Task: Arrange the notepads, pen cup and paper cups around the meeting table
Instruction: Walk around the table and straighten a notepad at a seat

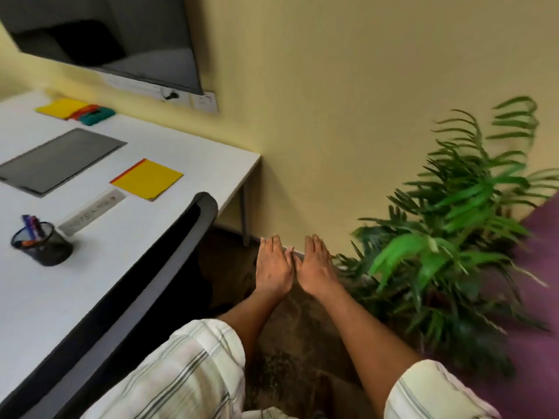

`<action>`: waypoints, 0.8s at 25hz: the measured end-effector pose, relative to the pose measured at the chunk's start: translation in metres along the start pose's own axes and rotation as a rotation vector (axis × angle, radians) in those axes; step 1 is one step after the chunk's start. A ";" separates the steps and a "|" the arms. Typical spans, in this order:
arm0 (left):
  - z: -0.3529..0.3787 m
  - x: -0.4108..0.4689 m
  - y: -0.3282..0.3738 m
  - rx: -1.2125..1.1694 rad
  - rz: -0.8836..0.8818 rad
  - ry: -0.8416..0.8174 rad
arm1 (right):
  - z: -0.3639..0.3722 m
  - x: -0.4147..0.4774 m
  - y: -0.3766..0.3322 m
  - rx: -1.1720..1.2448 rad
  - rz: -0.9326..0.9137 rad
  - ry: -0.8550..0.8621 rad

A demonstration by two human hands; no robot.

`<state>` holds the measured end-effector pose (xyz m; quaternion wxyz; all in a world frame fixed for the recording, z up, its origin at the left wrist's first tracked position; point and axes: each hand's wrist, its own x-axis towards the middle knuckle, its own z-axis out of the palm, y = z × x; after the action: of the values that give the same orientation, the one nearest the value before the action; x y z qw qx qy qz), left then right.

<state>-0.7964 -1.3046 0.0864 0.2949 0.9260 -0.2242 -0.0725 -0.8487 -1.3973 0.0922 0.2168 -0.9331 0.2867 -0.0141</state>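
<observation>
My left hand (273,267) and my right hand (316,266) are stretched out side by side, palms down, empty, over the floor to the right of the white meeting table (127,237). On the table a yellow notepad with a red spine (147,179) lies near the right edge. A second yellow notepad (62,107) lies at the far end beside red and teal items (95,114). A black mesh pen cup (45,243) with several pens stands at the left. No paper cups are visible.
A dark flat panel (59,160) and a white label strip (92,214) lie on the table. A black chair back (145,285) stands against the table's near edge. A screen (115,40) hangs on the yellow wall. A leafy plant (447,237) stands at the right.
</observation>
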 end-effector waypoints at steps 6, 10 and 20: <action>-0.010 0.100 0.023 0.040 -0.185 0.217 | -0.025 0.135 -0.018 -0.041 -0.305 -0.105; -0.021 0.139 0.026 0.018 -0.291 0.285 | -0.026 0.181 -0.035 -0.042 -0.383 -0.185; -0.033 0.278 -0.029 -0.117 -0.526 0.416 | 0.002 0.318 -0.097 -0.079 -0.518 -0.259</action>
<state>-0.5295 -1.3944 0.0957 0.3581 0.9286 0.0919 0.0315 -0.5313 -1.4967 0.0996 0.2042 -0.9770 0.0092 0.0613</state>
